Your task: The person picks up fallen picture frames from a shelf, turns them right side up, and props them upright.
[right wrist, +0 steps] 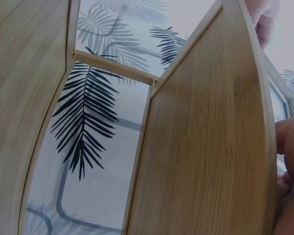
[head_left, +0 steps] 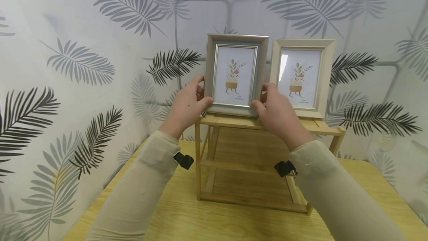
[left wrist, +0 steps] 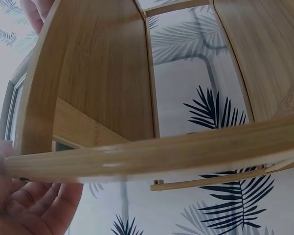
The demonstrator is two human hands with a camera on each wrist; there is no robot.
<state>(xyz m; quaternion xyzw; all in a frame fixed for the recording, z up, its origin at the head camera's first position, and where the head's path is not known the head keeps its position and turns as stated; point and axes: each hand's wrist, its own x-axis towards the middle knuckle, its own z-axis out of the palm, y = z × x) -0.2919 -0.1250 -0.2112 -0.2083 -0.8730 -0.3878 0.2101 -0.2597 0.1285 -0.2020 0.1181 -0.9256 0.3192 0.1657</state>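
Observation:
A grey-brown picture frame (head_left: 236, 111) with a gilt inner edge stands on the top shelf of a wooden rack (head_left: 254, 122), showing a print of a potted plant. My left hand (head_left: 187, 105) grips its left side near the bottom, thumb on the front and fingers behind. On the opposite side my right hand (head_left: 275, 111) pinches the lower right edge. A cream picture frame (head_left: 329, 79) with the same print stands just right of it, partly behind my right hand. The left wrist view shows curled fingers (left wrist: 44, 205) beside the rack's end.
The rack stands on a yellow wood-grain table (head_left: 187, 215), with lower shelves (head_left: 247, 185) under the top one. Close behind is a wall (head_left: 117, 29) covered with a leaf pattern. Both sleeves carry a dark wrist strap (head_left: 184, 160).

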